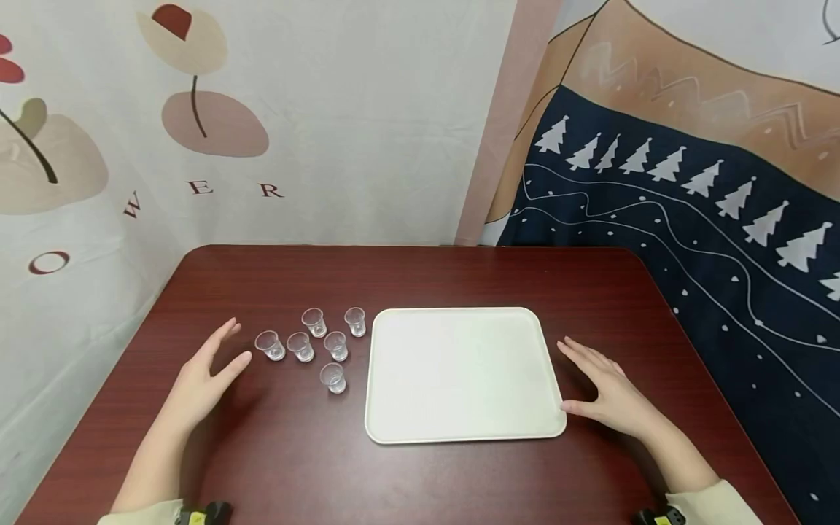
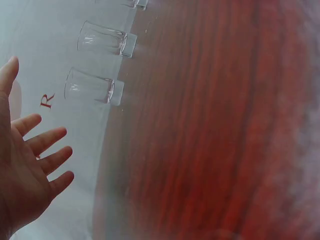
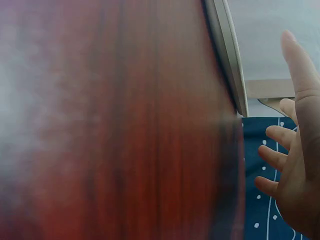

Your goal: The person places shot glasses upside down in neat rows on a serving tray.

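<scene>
Several small clear shot glasses stand upright in a loose group left of the tray; the leftmost shot glass (image 1: 270, 345) is nearest my left hand (image 1: 200, 379). That hand hovers with fingers spread and nothing in it; the left wrist view shows its spread fingers below a shot glass (image 2: 92, 86), apart from it. A cream rectangular tray (image 1: 464, 375) lies flat on the table. Beside its right edge is my right hand (image 1: 607, 390), fingers extended and holding nothing. Its thumb is close to the tray's edge; whether it touches I cannot tell.
The dark red wooden table (image 1: 420, 477) has rounded far corners. Behind it hangs a pale printed cloth (image 1: 367, 124), and a navy cloth with white trees (image 1: 656, 197) hangs at the right. Dark devices sit on both wrists.
</scene>
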`<state>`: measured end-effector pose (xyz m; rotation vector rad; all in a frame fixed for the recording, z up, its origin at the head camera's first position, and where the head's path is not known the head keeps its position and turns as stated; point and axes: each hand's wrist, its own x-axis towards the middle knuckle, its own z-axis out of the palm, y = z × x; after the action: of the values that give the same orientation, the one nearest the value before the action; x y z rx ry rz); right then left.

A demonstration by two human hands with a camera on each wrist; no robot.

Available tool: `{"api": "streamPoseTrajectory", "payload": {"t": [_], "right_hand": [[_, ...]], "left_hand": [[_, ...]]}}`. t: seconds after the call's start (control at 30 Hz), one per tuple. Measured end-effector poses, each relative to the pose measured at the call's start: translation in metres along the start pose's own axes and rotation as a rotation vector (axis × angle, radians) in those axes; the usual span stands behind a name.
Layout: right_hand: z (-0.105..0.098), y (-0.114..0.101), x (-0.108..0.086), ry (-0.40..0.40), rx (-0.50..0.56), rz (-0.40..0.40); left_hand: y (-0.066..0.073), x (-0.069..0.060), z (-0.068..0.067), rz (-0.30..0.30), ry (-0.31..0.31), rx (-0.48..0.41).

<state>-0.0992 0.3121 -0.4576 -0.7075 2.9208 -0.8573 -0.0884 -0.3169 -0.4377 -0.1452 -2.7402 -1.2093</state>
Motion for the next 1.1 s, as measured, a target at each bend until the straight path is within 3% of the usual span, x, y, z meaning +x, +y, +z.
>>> {"api": "streamPoseTrajectory", "payload": {"t": [0.17,0.37,0.8,1.1], "right_hand": [[0.005,0.002,-0.003,-0.011,-0.003,-0.033],[0.012,0.002,-0.006,-0.023,-0.010,-0.052],[0.023,0.008,-0.013,-0.022,-0.040,-0.075],[0.027,0.011,-0.013,-0.017,-0.026,-0.064]], "left_hand": [[-0.011,-0.004,0.006,-0.007,-0.041,-0.042],[-0.023,-0.004,0.014,-0.017,-0.069,-0.031],[-0.030,-0.001,0.027,-0.037,-0.021,-0.056],[-0.031,0.000,0.031,-0.002,0.025,-0.054]]}}
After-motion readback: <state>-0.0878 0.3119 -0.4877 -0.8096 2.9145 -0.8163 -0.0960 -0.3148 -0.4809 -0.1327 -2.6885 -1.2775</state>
